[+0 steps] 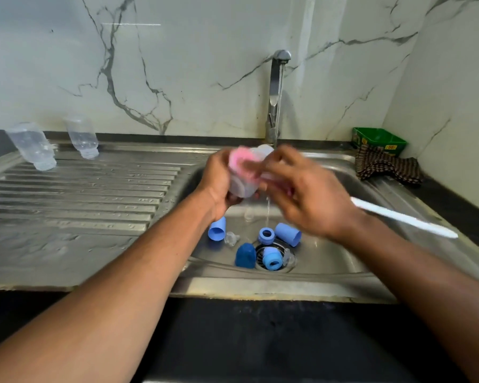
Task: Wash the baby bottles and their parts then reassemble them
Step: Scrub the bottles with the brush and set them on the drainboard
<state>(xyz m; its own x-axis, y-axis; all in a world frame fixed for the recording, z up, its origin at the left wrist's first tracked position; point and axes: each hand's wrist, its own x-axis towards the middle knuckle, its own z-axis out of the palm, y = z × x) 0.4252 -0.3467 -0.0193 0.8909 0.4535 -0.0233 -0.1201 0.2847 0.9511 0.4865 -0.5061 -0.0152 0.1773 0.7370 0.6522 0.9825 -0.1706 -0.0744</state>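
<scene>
My left hand [219,186] grips a clear baby bottle [242,187] over the sink basin, under the running tap [275,92]. A pink sponge brush head [244,164] is at the bottle's mouth. My right hand [310,194], motion-blurred, holds the brush, and its white handle [398,217] sticks out to the right. On the basin floor lie two light blue caps [217,230] [288,234], a dark blue cap [245,255], two blue rings [266,234] [271,259] and clear nipples [231,238]. Two clear bottles [33,146] [82,138] stand upside down on the drainboard.
The steel drainboard [75,194] stretches left of the basin. A green box [379,140] and a dark checked cloth [385,168] sit at the back right corner. Marble wall rises behind, and the dark counter edge runs along the front.
</scene>
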